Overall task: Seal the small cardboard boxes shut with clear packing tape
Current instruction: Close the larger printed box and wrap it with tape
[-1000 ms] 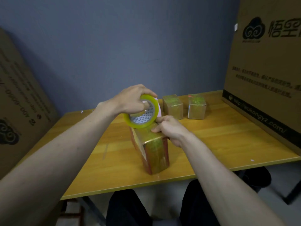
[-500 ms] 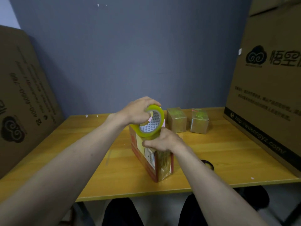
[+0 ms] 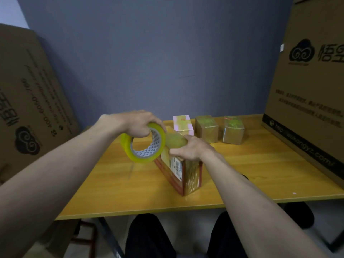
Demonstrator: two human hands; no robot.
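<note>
My left-hand fingers (image 3: 147, 119) curl over the top of the tape roll (image 3: 143, 143), thumb through its core, holding it up just left of the box I am sealing. A short stretch of clear tape (image 3: 175, 139) runs from the roll to the top of that box. My right hand (image 3: 189, 148) rests on the box's top edge, fingers bent down over the strip and pressing it to the cardboard. The tall red-edged box (image 3: 181, 172) stands upright on the tabletop (image 3: 115, 183), its near face already glossy with tape.

Further right, along the back, sit a pink box (image 3: 183, 125) and two small taped boxes (image 3: 206, 128) (image 3: 233, 132), close together but apart from mine.

The risk, I judge, is the pull: if I draw the roll away while my right hand presses too lightly, the strip may lift, wrinkle or stick to itself, or the narrow box may tip toward the roll.
</note>
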